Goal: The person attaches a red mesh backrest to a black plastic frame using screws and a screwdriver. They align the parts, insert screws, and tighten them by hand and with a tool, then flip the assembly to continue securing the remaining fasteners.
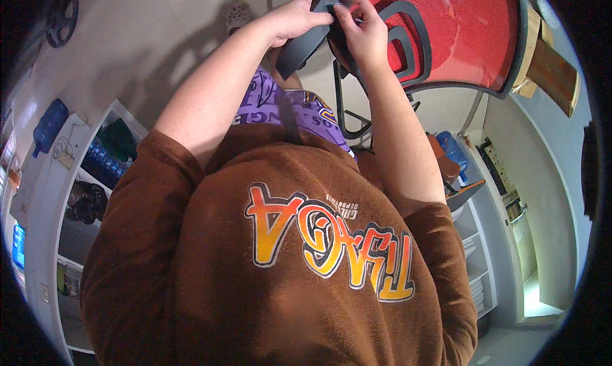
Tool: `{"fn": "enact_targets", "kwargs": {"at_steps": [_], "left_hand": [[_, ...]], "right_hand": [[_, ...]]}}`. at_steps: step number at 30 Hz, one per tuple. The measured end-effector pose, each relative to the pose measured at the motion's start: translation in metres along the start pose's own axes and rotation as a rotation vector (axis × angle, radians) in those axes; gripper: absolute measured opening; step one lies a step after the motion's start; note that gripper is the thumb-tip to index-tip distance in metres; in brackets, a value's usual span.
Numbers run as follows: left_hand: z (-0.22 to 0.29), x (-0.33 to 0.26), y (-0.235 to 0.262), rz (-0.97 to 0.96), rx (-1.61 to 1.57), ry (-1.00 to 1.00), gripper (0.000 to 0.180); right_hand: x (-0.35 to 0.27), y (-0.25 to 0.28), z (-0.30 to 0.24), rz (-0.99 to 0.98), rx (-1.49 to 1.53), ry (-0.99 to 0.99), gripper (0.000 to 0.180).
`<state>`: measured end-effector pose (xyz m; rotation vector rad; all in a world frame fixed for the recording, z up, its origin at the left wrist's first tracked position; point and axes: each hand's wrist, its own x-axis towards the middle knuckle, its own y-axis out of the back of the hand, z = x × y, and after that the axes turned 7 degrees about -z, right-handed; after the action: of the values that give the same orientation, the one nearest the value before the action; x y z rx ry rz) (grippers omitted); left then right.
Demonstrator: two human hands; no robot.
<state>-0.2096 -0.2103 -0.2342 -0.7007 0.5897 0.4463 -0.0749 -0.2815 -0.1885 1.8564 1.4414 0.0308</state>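
Note:
Near the top edge, a chair with a red mesh back (468,28) in a dark frame lies close to both hands. A long, curved dark grey plastic piece (298,55) crosses in front of it. My left hand (294,21) is closed on this piece, thumb pointing right along its surface. Just to the right, my right hand (366,31) is closed in a pinch at the piece's upper part, fingertips close to the left thumb. Something small and dark shows at those fingertips, too small to name. A black looped plastic part (408,44) of the chair stands right of my right hand.
A black metal frame (347,114) stands below the chair. Cardboard (551,73) leans at the upper right. White shelves (70,222) holding bags are at the left, with a blue water jug (50,127) beyond. Another blue jug (452,154) is at the right.

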Motion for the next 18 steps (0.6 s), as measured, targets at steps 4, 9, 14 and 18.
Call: {"fn": "enact_targets", "kwargs": {"at_steps": [4,9,14,18], "left_hand": [[-0.001,0.001,-0.002,0.005,0.076,0.01,0.056],[-0.006,0.006,0.002,0.001,0.091,0.001,0.062],[-0.005,0.007,-0.001,0.05,0.195,-0.012,0.064],[-0.003,0.006,-0.001,0.07,0.237,0.02,0.066]], "right_hand": [[0.002,-0.002,0.008,0.011,0.043,0.053,0.026],[0.004,0.002,-0.003,-0.035,-0.036,-0.032,0.026],[0.004,0.001,0.001,-0.042,0.005,-0.015,0.027],[0.007,-0.002,0.001,-0.033,0.003,-0.044,0.023]]}}
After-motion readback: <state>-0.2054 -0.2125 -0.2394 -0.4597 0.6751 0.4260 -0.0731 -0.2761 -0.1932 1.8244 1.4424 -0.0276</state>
